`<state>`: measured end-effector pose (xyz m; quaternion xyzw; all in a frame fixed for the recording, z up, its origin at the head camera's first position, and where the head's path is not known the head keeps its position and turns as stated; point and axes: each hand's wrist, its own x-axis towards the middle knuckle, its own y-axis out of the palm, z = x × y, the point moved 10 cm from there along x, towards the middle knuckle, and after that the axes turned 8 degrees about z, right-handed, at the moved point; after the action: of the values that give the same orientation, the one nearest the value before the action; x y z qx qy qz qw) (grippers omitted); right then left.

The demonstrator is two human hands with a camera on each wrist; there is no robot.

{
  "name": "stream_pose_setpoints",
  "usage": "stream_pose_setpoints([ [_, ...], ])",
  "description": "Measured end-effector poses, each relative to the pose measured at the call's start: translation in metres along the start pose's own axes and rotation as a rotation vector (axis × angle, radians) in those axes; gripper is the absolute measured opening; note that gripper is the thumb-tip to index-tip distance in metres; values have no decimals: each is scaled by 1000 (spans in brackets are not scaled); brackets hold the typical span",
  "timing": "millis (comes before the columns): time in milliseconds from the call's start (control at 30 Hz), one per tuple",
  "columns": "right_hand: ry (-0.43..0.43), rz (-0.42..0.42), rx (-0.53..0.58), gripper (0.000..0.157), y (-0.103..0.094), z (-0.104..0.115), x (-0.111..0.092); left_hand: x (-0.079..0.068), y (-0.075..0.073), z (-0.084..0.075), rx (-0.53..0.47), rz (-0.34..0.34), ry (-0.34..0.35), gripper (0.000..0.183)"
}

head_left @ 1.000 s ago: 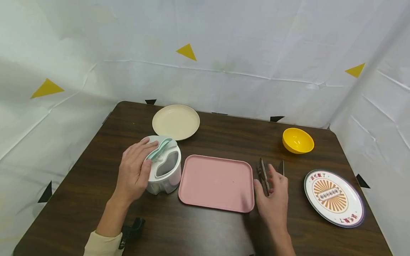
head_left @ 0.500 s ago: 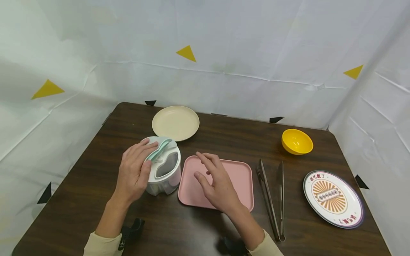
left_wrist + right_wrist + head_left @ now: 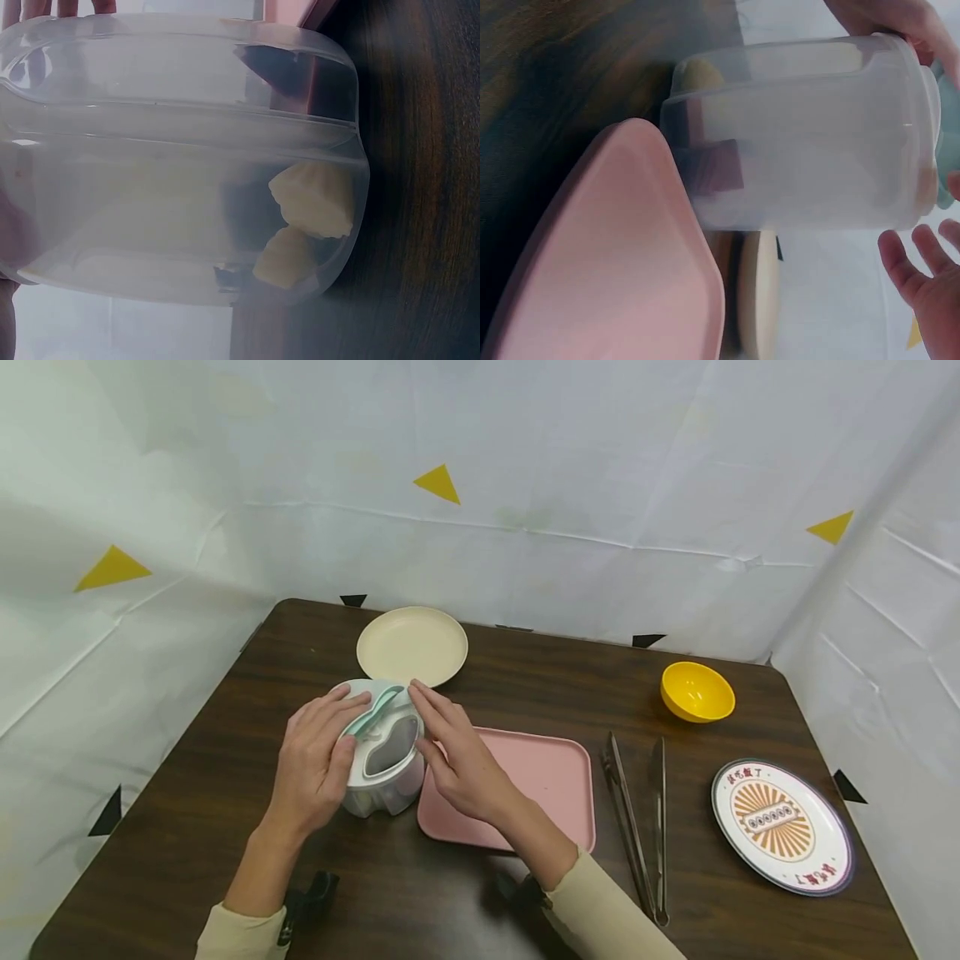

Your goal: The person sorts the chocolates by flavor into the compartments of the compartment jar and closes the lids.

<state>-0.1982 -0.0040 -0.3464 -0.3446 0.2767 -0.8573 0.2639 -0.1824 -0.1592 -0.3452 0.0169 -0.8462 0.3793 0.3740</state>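
Observation:
A translucent storage container stands at the left of the pink tray, with a white lid and a mint-green handle. My left hand holds the lid's left side, its thumb beside the handle. At the lid's right side is my right hand, fingers extended; a fingertip is close to the handle, and contact is unclear. Inside the container, two pale lumps lie at the bottom in the left wrist view. A dark reddish piece shows through the wall in the right wrist view.
The pink tray lies right beside the container. A cream plate sits behind it. Metal tongs lie right of the tray, a yellow bowl behind them, and a patterned plate further right.
My right hand has moved left from over the tongs, across the pink tray, to the container's lid. The left hand has stayed on the lid.

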Motion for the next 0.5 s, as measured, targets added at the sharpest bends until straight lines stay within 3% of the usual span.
stream_pose_setpoints([
  [300,-5,32,28,65,6,-2,9,-1,0,-2,11,14,27,44],
  [500,20,-1,111,59,1,-6,10,0,2,-3,2,32,46,45],
])
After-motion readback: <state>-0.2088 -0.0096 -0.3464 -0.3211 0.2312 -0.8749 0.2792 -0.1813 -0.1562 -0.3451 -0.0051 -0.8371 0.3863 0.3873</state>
